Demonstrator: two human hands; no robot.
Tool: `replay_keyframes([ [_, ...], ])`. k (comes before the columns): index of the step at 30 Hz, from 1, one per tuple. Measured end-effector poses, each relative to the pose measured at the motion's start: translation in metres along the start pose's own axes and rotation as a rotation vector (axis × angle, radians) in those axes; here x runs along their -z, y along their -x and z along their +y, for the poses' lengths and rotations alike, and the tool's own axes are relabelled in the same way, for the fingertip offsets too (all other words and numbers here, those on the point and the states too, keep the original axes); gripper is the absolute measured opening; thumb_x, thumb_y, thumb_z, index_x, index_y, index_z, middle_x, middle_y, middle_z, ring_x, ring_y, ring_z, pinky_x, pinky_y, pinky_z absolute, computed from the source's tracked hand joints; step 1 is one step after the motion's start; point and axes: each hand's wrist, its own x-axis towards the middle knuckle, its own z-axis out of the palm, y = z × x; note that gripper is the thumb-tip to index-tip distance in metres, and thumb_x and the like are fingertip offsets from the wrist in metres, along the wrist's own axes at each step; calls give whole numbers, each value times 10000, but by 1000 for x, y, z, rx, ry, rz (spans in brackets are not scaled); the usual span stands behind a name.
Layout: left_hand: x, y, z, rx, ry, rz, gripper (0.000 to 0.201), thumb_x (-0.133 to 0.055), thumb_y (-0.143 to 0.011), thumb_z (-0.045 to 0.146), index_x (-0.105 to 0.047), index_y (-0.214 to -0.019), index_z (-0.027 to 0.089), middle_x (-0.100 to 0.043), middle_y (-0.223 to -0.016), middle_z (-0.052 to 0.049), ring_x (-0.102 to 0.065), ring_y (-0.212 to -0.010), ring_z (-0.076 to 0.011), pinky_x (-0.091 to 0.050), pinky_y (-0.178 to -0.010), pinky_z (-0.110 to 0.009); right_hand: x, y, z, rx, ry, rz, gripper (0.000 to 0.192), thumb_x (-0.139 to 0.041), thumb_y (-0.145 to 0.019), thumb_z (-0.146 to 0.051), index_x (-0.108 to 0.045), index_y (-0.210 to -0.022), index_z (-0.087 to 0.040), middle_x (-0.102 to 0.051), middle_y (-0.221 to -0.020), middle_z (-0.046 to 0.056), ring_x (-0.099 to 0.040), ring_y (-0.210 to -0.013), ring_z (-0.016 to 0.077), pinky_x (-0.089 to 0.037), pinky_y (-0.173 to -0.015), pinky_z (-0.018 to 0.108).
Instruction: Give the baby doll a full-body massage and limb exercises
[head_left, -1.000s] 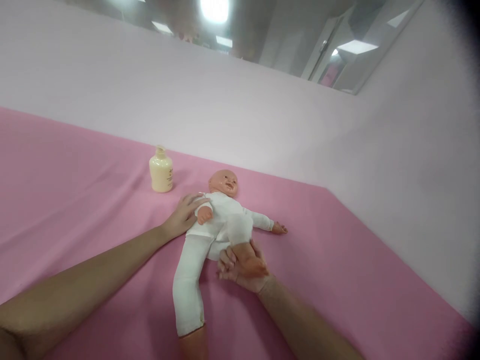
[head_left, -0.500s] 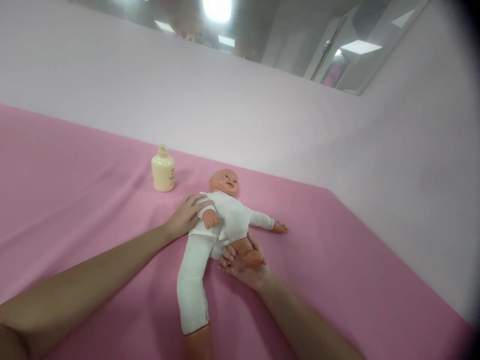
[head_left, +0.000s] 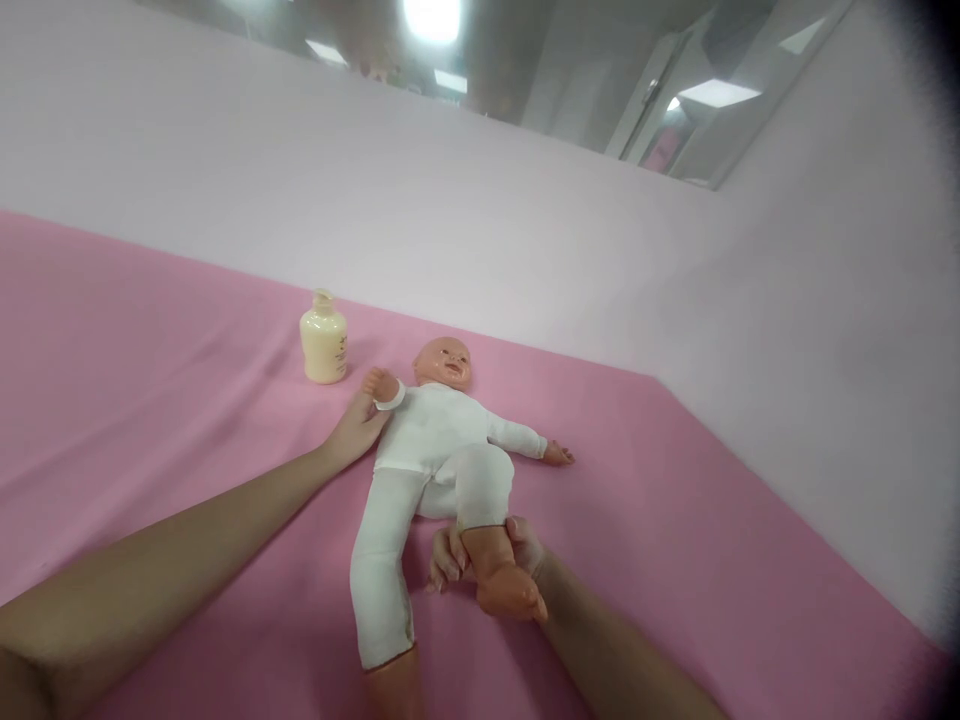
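Observation:
A baby doll [head_left: 431, 430] in a white cloth suit lies on its back on the pink sheet, head away from me. My left hand [head_left: 360, 428] is closed round the doll's bent arm at the left, by its small hand [head_left: 381, 386]; my fingers are partly hidden behind it. From underneath, my right hand [head_left: 450, 556] wraps the lower part of the doll's bent leg [head_left: 487, 550], just below the cuff, its foot pointing toward me. The doll's other leg [head_left: 381, 570] lies stretched toward me, and its other arm [head_left: 517, 437] reaches out to the right, untouched.
Behind my left hand stands a cream-coloured bottle [head_left: 325, 345] with small print. The pink sheet [head_left: 652, 500] covers the surface, which ends at a pale wall [head_left: 465, 220]. Above the wall is a glass pane [head_left: 570, 80] showing lights and a door.
The doll's bent leg has come down toward me with my right hand. My left hand has moved the doll's left-side arm off its chest, outward and up beside the shoulder.

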Motion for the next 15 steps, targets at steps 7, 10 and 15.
replay_keyframes([
  [7,-2,-2,-2,223,127,127,305,-536,-848,340,-523,-1107,178,-646,-1087,-82,-593,-1102,-259,-455,-1007,-445,-2,5,-6,-181,71,-132,623,-757,-575,-664,-714,-848,-105,-679,-765,94,-651,-786,224,-509,-771,348],
  [10,-2,-2,-6,226,182,135,361,-525,-871,342,-476,-1198,197,-608,-1220,-104,-534,-1234,-255,-396,-1087,-441,-11,5,-13,-341,153,-84,534,-828,-625,-478,-713,-969,-86,-719,-888,119,-668,-870,221,-495,-872,337],
  [15,-1,-2,-11,217,173,115,414,-521,-886,342,-452,-1273,211,-583,-1284,-113,-460,-1336,-255,-329,-1148,-446,-13,4,-14,-367,165,-80,540,-843,-612,-503,-703,-918,-81,-724,-881,127,-675,-959,256,-465,-966,358],
])
